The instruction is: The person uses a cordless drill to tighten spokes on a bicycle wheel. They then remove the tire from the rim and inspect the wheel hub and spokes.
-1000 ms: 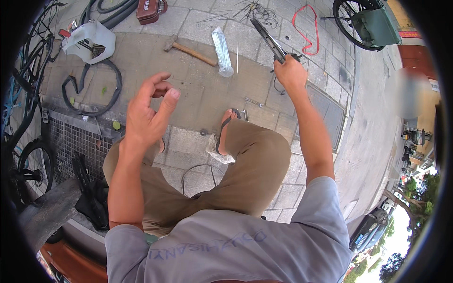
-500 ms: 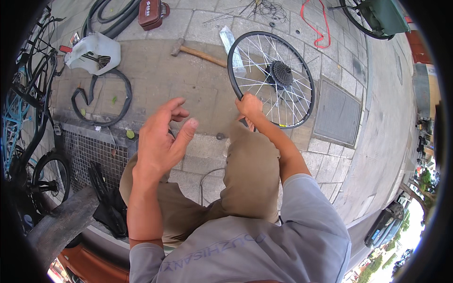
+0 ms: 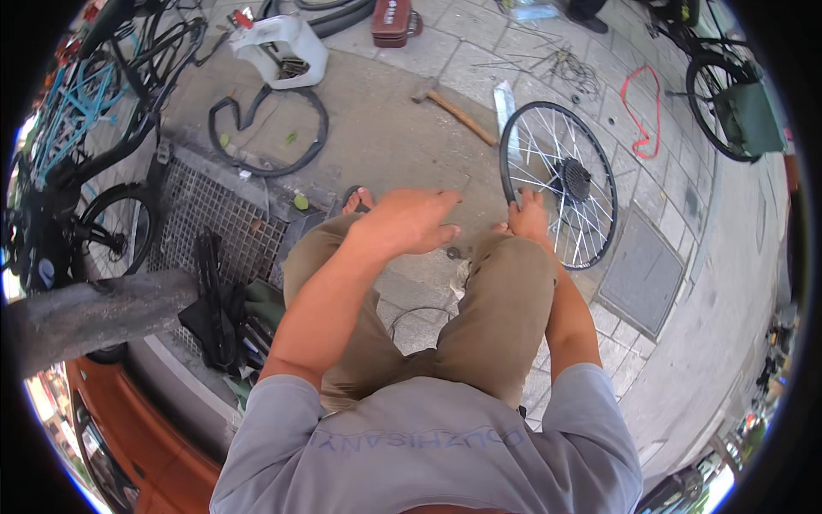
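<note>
A bicycle wheel (image 3: 575, 180) with a black rim, pale spokes and a dark sprocket cluster stands tilted beyond my right knee. My right hand (image 3: 529, 216) is closed on the near left part of its rim, with fingers over the edge; my knee partly covers that hand. To the left, my left hand (image 3: 415, 221) hovers above my knees, fingers stretched toward the wheel and thumb apart, holding nothing. A wooden-handled hammer (image 3: 458, 113) lies on the paving left of the wheel, beside a clear plastic sleeve (image 3: 504, 107) partly behind the rim.
An inner tube (image 3: 322, 128) and a cut white jug (image 3: 287, 56) of small parts lie at far left, near a brown case (image 3: 394, 24). Bicycles (image 3: 120, 214) and a post (image 3: 103, 313) crowd the left. A red strap (image 3: 629, 107) and loose spokes (image 3: 565, 68) lie beyond the wheel.
My left hand has swung right and forward, toward the wheel. My right hand stays on the rim. The whole view has turned left, so the ground things appear further right.
</note>
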Demonstrator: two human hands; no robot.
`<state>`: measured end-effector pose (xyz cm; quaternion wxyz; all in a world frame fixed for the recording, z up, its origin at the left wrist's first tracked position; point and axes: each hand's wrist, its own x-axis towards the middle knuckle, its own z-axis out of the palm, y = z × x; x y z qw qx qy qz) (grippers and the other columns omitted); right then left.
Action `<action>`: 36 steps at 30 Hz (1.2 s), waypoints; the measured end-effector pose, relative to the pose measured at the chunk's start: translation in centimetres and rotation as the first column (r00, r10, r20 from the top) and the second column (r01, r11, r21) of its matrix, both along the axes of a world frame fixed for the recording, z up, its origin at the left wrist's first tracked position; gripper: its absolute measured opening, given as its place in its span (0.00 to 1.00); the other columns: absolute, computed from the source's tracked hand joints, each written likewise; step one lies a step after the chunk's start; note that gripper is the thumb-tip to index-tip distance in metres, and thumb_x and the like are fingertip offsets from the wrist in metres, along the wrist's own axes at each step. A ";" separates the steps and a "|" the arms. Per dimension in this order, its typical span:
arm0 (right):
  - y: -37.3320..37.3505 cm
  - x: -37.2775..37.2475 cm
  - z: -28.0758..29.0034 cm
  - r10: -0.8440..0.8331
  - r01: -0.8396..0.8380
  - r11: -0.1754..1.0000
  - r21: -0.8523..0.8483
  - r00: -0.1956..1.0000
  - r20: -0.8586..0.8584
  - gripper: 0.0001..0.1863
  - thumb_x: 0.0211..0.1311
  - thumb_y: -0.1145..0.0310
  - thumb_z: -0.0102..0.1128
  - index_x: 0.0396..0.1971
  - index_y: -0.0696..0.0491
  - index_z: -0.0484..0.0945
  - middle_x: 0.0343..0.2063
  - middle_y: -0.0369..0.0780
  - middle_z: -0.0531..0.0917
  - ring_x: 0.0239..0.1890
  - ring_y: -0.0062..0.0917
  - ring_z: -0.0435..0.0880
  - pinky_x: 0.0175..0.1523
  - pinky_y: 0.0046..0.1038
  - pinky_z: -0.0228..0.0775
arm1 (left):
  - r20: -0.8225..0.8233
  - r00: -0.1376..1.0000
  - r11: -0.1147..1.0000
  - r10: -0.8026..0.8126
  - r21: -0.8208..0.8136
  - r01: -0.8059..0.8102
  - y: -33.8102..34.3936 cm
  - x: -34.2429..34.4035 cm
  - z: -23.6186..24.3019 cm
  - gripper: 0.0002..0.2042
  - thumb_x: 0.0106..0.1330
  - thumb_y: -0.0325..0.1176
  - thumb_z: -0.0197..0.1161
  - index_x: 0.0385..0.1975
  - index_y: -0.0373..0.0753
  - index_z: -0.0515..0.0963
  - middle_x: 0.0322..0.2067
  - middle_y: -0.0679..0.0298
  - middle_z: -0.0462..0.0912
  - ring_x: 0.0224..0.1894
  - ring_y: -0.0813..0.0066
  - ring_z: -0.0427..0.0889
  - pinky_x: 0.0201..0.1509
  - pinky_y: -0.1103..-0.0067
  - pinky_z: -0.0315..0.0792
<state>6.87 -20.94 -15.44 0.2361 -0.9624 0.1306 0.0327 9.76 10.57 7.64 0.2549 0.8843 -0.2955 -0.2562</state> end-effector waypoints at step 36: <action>14.0 6.4 18.9 0.667 -0.703 0.711 -0.004 0.676 -0.314 0.10 0.69 0.63 0.60 0.35 0.55 0.78 0.30 0.48 0.84 0.35 0.48 0.87 0.44 0.45 0.79 | 0.166 0.676 0.546 0.718 0.469 -0.694 30.2 12.2 -34.4 0.27 0.70 0.35 0.60 0.70 0.44 0.68 0.71 0.55 0.71 0.74 0.58 0.68 0.72 0.53 0.63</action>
